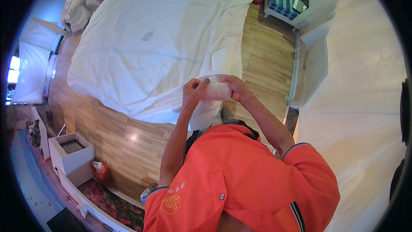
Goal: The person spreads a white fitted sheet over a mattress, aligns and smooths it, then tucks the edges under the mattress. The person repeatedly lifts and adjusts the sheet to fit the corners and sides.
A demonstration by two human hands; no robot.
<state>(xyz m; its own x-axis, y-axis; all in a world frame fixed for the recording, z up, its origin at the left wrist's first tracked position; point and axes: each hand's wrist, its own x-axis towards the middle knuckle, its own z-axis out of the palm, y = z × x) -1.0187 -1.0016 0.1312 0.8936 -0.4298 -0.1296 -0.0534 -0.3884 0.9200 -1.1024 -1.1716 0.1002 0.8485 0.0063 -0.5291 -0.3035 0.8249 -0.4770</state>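
My left hand (194, 92) grips a gathered part of white, slightly see-through sheeting (216, 91) at the near right corner of the bed. On the other side of that bunch, my right hand (236, 87) holds it between thumb and fingers. The bunched part is raised a little in front of my body. A large white cover (135, 54) with a small printed mark lies spread and wrinkled over the bed, its near edge hanging towards the floor. Whether the bunch is one piece with this cover I cannot tell.
A bedside table (283, 1) with a striped cloth and a telephone stands at upper right. Translucent sheeting (354, 103) hangs at right. A white open box (71, 151) and a red bag (101, 171) are at lower left on the wood floor (141, 138).
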